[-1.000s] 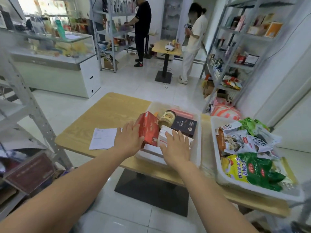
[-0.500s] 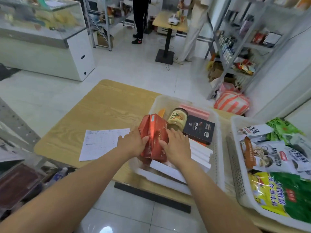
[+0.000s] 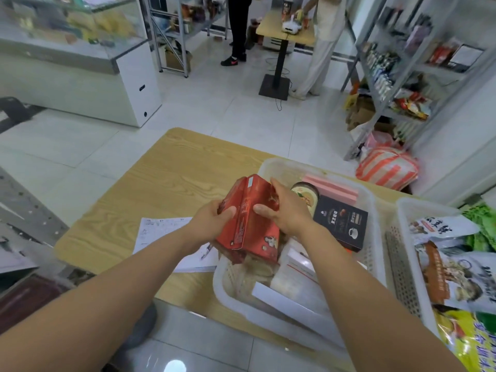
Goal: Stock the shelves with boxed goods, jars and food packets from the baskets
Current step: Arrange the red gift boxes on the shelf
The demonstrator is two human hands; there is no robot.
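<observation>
- Open room is being offered over the wooden table (image 3: 166, 170) toward ten o'clock.
- The wall of the white basket (image 3: 228, 280), at six o'clock under the red box (image 3: 248, 218), is being judged the edge to clear.
- The red box is being held tilted over the basket's left end.
- It is being gripped by the left hand (image 3: 212, 221) and right hand (image 3: 288, 214), fingers curled round opposite sides.

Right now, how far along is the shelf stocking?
Early, it seems. Done: the grey metal shelves already hold some goods, though whose work is unclear. In hand: left hand and right hand both grip a red cardboard box over the white plastic basket. Left: a lidded jar, black coffee box, pink boxes and white boxes lie in that basket, and the second white basket is full of snack packets.
</observation>
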